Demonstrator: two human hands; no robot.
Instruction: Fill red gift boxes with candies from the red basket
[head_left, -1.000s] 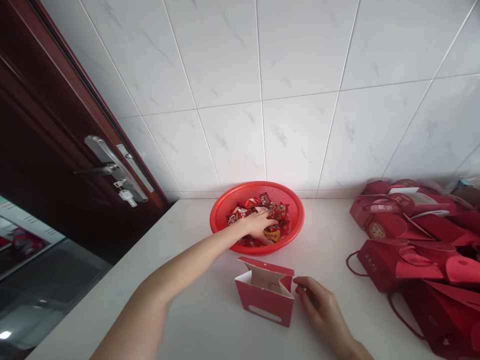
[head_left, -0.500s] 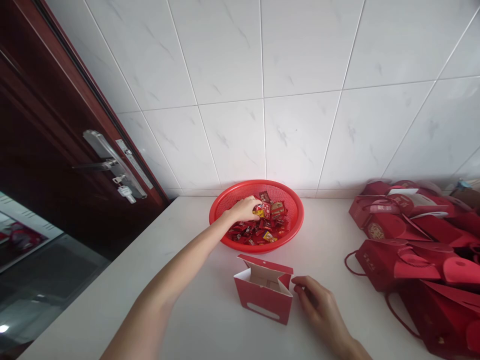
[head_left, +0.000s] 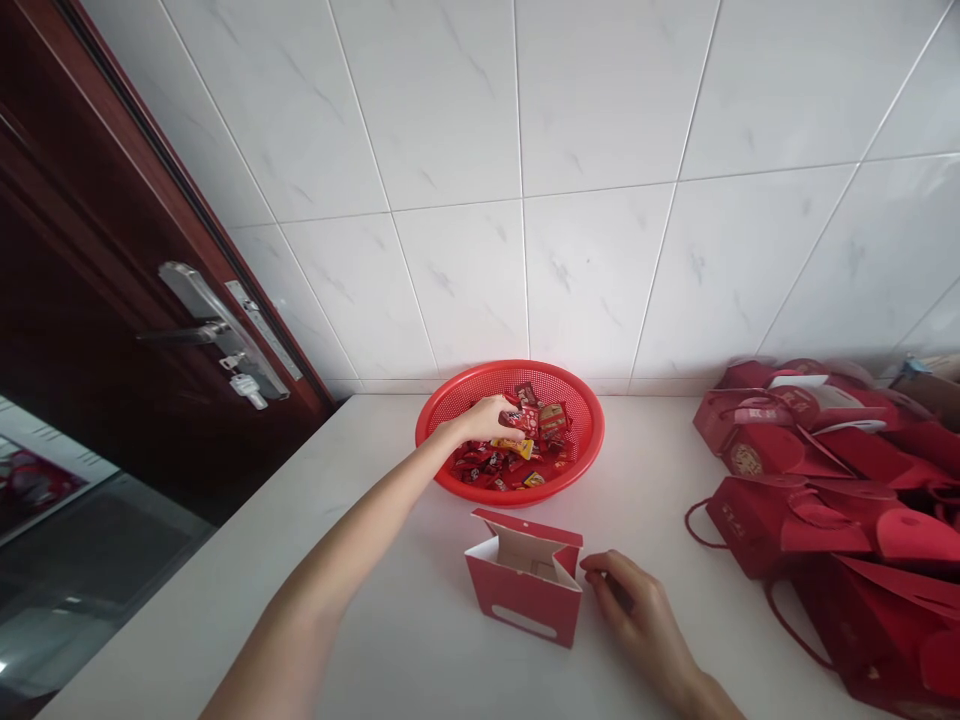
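Observation:
My left hand (head_left: pixel 491 418) reaches into a red plastic basket (head_left: pixel 592 450), with the thumb and fingers closed around a red candy packet (head_left: pixel 523 420). A yellow-wrapped candy (head_left: pixel 517 447) lies just below the thumb among several small red-wrapped sweets (head_left: pixel 480 465). In front of the basket, a red paper box (head_left: pixel 525 590) stands upright with its top open, showing a pale inside. Beside the box's right edge is my right hand (head_left: pixel 634 605), its fingers curled and thumb against them. Whether its fingertips touch the box, or pinch anything, cannot be made out.
Several folded red gift boxes (head_left: pixel 795 520) with cord handles crowd the right side of the white table (head_left: pixel 405 640). A tiled wall (head_left: pixel 585 270) rises behind. At the left is a dark red door (head_left: pixel 247 400) with a metal handle (head_left: pixel 217 325) and hanging keys.
In the basket, my left hand has shifted slightly, and the yellow candy now shows below its thumb. My right hand and the open box stay in place; the view has moved a little.

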